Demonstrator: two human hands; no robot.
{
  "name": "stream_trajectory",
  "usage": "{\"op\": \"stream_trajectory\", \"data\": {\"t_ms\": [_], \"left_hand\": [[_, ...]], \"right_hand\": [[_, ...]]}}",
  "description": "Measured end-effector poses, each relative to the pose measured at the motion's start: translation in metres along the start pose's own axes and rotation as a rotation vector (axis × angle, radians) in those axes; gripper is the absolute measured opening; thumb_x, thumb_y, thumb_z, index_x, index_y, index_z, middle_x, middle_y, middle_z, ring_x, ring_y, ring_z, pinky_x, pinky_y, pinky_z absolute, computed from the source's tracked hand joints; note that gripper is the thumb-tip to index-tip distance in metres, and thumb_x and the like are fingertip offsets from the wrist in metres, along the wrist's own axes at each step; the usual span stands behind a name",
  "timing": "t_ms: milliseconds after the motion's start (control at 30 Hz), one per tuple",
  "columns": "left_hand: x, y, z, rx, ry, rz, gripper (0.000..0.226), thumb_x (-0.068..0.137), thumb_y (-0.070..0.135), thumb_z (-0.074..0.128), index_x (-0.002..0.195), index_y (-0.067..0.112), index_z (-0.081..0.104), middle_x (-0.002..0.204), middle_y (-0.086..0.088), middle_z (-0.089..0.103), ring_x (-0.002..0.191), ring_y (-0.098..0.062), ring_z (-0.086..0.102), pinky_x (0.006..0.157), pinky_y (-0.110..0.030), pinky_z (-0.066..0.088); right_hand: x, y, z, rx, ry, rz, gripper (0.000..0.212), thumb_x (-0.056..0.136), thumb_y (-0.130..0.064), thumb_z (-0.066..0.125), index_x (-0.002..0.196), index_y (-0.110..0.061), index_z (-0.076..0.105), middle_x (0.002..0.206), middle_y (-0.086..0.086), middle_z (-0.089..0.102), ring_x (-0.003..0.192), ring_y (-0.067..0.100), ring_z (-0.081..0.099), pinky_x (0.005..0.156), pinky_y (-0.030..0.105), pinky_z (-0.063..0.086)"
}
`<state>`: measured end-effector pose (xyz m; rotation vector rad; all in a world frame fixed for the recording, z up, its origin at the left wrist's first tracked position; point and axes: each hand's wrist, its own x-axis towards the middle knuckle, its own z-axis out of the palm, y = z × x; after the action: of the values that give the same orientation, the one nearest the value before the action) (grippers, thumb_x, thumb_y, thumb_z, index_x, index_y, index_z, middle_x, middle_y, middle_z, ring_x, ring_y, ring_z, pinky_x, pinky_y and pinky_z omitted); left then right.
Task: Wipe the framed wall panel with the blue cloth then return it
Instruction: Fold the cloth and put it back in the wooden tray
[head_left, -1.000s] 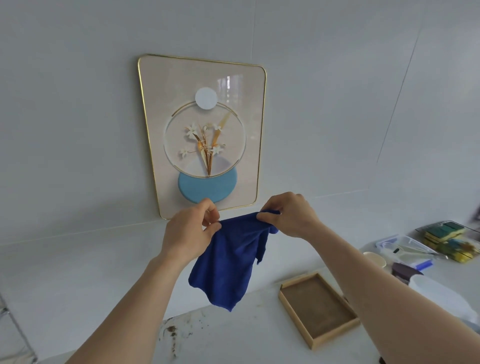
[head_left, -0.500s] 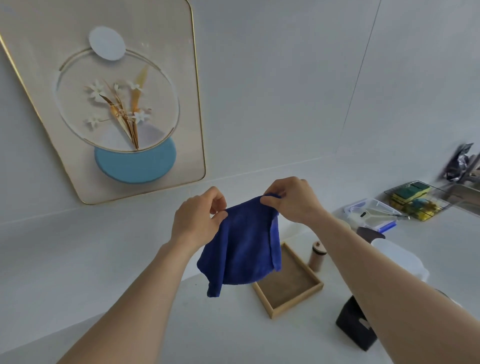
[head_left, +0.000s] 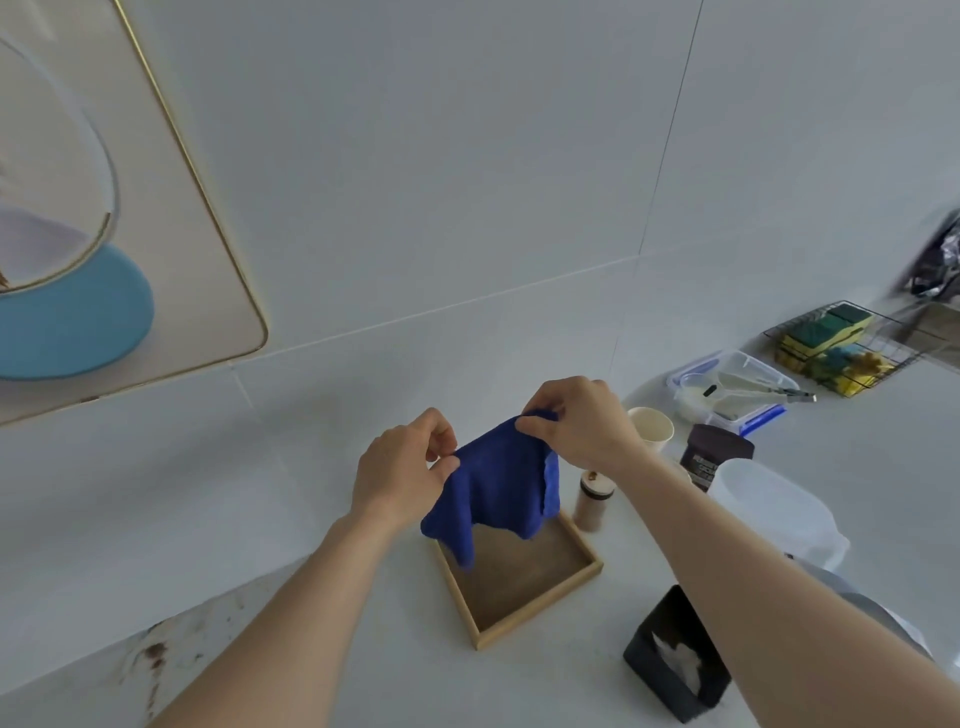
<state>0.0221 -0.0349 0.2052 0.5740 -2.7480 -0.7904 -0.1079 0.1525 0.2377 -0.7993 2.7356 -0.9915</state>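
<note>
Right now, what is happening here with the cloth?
A person holds the blue cloth up by its top edge, the left hand pinching one corner and the right hand the other. It hangs above the wooden tray on the counter, its lower edge seemingly not yet in the tray. The wall panel is off to the left, untouched.

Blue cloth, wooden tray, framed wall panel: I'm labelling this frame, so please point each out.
blue cloth (head_left: 501, 480), head view, middle of the hanging fabric
wooden tray (head_left: 537, 621), head view, near rim
framed wall panel (head_left: 171, 244), head view, beige face
</note>
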Motion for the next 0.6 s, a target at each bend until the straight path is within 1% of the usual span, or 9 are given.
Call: {"op": "stream_trajectory", "data": {"t_ms": [100,133,200,300,400,467,600], "left_hand": [[0.013,-0.001,0.033,0.022,-0.042,-0.036,0.018,0.094,0.028,0.072,0.092,0.034,0.055,0.095,0.015,0.07,0.092,-0.014,0.067,0.082,-0.036,0.055],[0.016,-0.003,0.043,0.03,-0.054,-0.05,0.018,0.094,0.029,0.072,0.092,0.034,0.055,0.095,0.015,0.07,0.092,-0.015,0.067,0.082,-0.035,0.055],[0.022,-0.007,0.062,0.048,-0.08,-0.075,0.017,0.095,0.031,0.072,0.093,0.034,0.055,0.096,0.014,0.071,0.092,-0.016,0.067,0.079,-0.033,0.053],[0.029,-0.018,0.087,0.067,-0.11,-0.118,0.019,0.095,0.031,0.072,0.092,0.034,0.053,0.094,0.014,0.071,0.089,-0.017,0.067,0.074,-0.03,0.05],[0.035,-0.028,0.112,0.091,-0.135,-0.142,0.021,0.094,0.03,0.071,0.09,0.035,0.052,0.091,0.014,0.07,0.087,-0.017,0.066,0.073,-0.031,0.051],[0.036,-0.034,0.126,0.114,-0.152,-0.152,0.02,0.094,0.03,0.071,0.092,0.036,0.052,0.093,0.014,0.07,0.09,-0.019,0.067,0.076,-0.033,0.053],[0.031,-0.047,0.15,0.154,-0.175,-0.152,0.018,0.095,0.029,0.071,0.105,0.034,0.057,0.099,0.015,0.073,0.096,-0.017,0.068,0.081,-0.033,0.055]], "right_hand": [[0.013,0.029,0.012,-0.007,-0.012,-0.011,0.006,0.09,-0.035,0.075,0.092,-0.03,0.077,0.094,-0.008,0.076,0.095,0.018,0.068,0.077,0.033,0.052],[0.017,0.038,0.018,-0.026,-0.014,-0.022,0.007,0.091,-0.034,0.074,0.094,-0.029,0.077,0.097,-0.007,0.075,0.097,0.019,0.067,0.077,0.034,0.051],[0.023,0.056,0.03,-0.106,-0.016,-0.049,0.01,0.094,-0.035,0.071,0.099,-0.028,0.076,0.104,-0.005,0.07,0.103,0.02,0.061,0.079,0.036,0.049],[0.03,0.079,0.05,-0.201,-0.044,-0.083,0.013,0.098,-0.036,0.067,0.102,-0.026,0.073,0.111,-0.004,0.064,0.111,0.021,0.055,0.075,0.035,0.042],[0.033,0.1,0.068,-0.263,-0.111,-0.096,0.017,0.099,-0.037,0.066,0.107,-0.023,0.072,0.118,-0.002,0.064,0.118,0.023,0.053,0.077,0.037,0.046],[0.033,0.113,0.08,-0.304,-0.161,-0.09,0.02,0.1,-0.037,0.064,0.111,-0.022,0.071,0.121,0.0,0.063,0.121,0.024,0.053,0.081,0.041,0.051],[0.026,0.134,0.106,-0.417,-0.271,-0.093,0.024,0.103,-0.035,0.058,0.119,-0.02,0.069,0.127,0.002,0.061,0.122,0.027,0.053,0.087,0.044,0.053]]}}
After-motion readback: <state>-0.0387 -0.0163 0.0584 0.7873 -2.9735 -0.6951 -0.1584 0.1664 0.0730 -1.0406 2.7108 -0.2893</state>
